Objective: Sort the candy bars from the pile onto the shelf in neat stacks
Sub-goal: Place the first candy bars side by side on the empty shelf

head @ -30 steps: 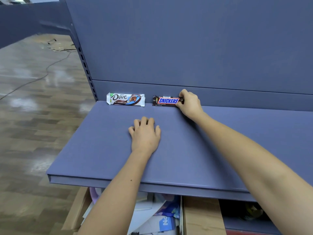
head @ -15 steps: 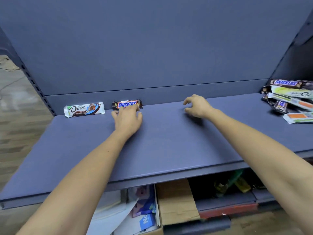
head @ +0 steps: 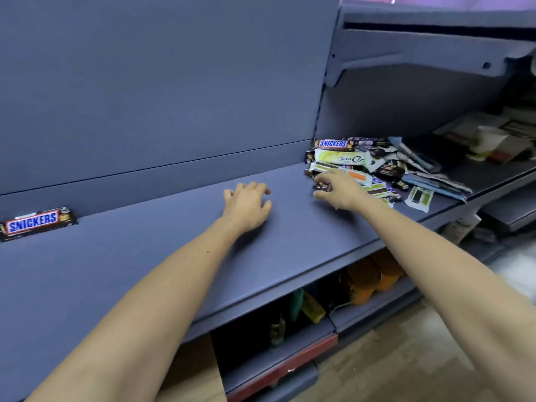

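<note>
A single Snickers bar (head: 34, 223) lies against the back wall at the far left of the blue shelf (head: 145, 256). At the shelf's right end is the pile of candy bars (head: 380, 166), with Snickers and Dove wrappers mixed loosely. My right hand (head: 340, 190) is at the pile's near-left edge, and its thumb and fingers pinch the end of a dark-wrapped bar (head: 322, 186). My left hand (head: 246, 206) rests on the bare shelf in the middle, fingers loosely curled, holding nothing.
A neighbouring shelf at the right holds a paper cup (head: 487, 139) and papers. Below my shelf sit orange packets (head: 368, 277) and a cardboard box (head: 191, 372). The upright back panel (head: 159, 82) rises behind the shelf.
My view has swung right, so the Dove bar is out of frame. My right hand moved right to the pile and closed on a dark bar. My left hand left the Snickers and slid right.
</note>
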The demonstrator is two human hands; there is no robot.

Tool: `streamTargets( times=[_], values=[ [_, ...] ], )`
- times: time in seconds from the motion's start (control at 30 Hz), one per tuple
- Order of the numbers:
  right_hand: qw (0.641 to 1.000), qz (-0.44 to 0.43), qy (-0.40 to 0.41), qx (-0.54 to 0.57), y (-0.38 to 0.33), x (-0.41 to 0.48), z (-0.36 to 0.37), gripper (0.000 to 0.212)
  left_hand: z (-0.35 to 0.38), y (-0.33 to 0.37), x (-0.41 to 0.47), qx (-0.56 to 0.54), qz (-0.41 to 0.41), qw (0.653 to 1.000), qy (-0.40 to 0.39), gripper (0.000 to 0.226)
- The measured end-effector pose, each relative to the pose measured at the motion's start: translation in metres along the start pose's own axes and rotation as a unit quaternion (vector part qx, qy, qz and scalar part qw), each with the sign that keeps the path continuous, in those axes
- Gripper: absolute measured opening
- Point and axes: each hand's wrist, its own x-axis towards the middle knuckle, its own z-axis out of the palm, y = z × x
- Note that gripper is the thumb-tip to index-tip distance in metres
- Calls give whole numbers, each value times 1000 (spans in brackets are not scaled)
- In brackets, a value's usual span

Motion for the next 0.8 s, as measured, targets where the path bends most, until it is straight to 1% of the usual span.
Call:
streamTargets(
  times=[0.07,0.17,0.3,0.37,0.47,0.5,0.6,0.73,0.8],
  values=[
    [1000,-9,-3,-13,29,-3,-14,36,8,24,18,5,13,1000,-1,36],
    [999,0,-33,-25,67,-8,-37,55,15,63,44,31,35,999,3,37],
    [997,0,-65,-38,102,-4,-56,66,21,108,75,55,65,996,12,38],
    [995,2,-95,-38,110,0,-60,71,26,123,85,59,60,996,0,42],
    [987,-9,-156,-48,115,6,-58,80,39,134,93,37,30,998,-37,52],
    [985,-17,-162,-59,115,8,-56,81,42,136,95,35,24,998,-51,57],
    [986,-28,-148,-69,116,15,-50,79,49,137,103,72,21,993,-88,66],
    [989,-41,-140,-26,122,16,-47,64,55,142,118,119,14,985,-121,67],
    [989,-49,-139,-7,125,15,-47,56,56,147,125,136,11,983,-119,66]
  ],
)
